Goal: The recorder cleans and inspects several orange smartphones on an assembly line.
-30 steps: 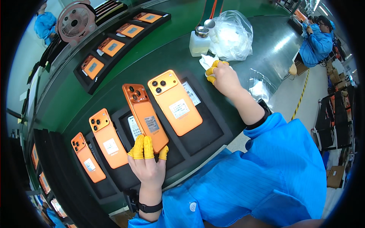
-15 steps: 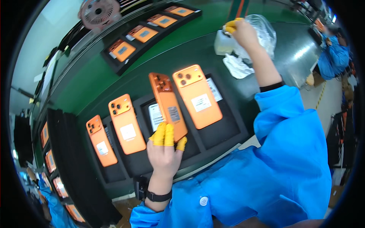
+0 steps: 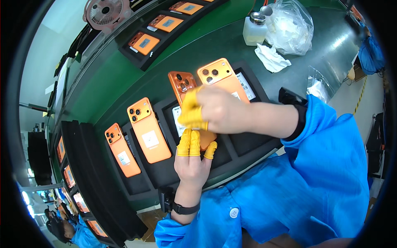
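Observation:
My left hand (image 3: 192,163), with yellow finger cots, grips the lower end of an orange smartphone (image 3: 181,82) tilted up over a black foam tray (image 3: 246,145). My right hand (image 3: 221,109), also in yellow cots, lies across the middle of that phone. Its fingers are curled and blurred; whatever they hold is hidden. To the right, partly behind my right hand, sits another orange phone (image 3: 215,72). Two more, a larger phone (image 3: 153,134) and a smaller-looking phone (image 3: 123,151), lie camera side up at the tray's left, with white labels on their backs.
At the upper right stand a metal-topped pump bottle (image 3: 254,33), a clear plastic bag (image 3: 291,27) and a crumpled white wipe (image 3: 272,59). Another tray (image 3: 142,62) of phones lies at the back. Black stacked trays (image 3: 93,165) border the left, near a fan (image 3: 105,12) and another person (image 3: 82,233).
My right hand has come from the pump bottle down and left onto the held phone. My left hand keeps its grip on the phone. The whole view has shifted slightly.

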Demonstrator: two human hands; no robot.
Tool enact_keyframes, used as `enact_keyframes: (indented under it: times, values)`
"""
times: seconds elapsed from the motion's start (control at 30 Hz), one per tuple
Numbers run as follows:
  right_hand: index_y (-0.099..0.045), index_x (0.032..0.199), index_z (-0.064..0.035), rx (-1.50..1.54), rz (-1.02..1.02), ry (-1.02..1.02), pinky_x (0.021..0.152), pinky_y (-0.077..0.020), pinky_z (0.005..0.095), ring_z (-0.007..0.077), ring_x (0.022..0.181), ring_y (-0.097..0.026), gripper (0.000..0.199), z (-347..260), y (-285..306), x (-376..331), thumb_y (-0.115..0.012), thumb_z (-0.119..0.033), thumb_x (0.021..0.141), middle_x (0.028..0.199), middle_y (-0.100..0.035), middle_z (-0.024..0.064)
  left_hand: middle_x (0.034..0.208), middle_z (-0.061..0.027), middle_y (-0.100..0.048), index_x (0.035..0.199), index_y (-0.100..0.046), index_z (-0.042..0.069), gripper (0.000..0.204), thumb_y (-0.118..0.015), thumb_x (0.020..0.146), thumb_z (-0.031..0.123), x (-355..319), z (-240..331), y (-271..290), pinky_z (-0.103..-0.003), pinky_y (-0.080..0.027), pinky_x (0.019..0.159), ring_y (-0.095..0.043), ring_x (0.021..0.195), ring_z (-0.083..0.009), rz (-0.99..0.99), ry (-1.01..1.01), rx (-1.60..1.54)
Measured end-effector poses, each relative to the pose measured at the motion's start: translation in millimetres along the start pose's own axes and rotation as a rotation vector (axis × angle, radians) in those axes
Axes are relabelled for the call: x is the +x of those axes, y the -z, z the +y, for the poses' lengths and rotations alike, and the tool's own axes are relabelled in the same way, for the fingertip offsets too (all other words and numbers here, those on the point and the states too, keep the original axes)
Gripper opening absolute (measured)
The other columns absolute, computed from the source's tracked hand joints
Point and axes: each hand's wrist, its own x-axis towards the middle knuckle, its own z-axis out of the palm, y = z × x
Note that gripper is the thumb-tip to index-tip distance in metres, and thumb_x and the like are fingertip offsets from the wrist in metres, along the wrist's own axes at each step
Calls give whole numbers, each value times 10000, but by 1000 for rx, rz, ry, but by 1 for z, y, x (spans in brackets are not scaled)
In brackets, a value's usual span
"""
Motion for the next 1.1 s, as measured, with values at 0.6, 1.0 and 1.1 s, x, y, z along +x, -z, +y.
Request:
enact_keyframes:
  times: [0.6,1.0,1.1]
  values:
    - [-643,848,-95,-62,103,-177,678,-430,337,254,787,-524,188,44,-16,15,-656,-141,666,853,-558,86,1011,-158,-576,999,-588,-30,493,-786,591,161,-5,0,-1,-317,-484,792,-573,922,-277,3,20,-7]
    - [-655,828,-55,232,242,-344,636,-442,298,194,734,-545,138,22,29,-5,-652,-114,703,823,-546,60,1028,-172,-557,992,-589,-25,482,-790,589,148,-3,0,5,-337,-477,808,-561,947,-297,-21,62,-29]
    - [-627,853,3,230,330,-409,632,-432,236,148,724,-531,126,45,41,-21,-627,-33,732,816,-533,70,1053,-177,-543,1015,-577,-25,486,-781,613,156,-6,1,10,-334,-470,819,-545,976,-301,-62,68,-28]
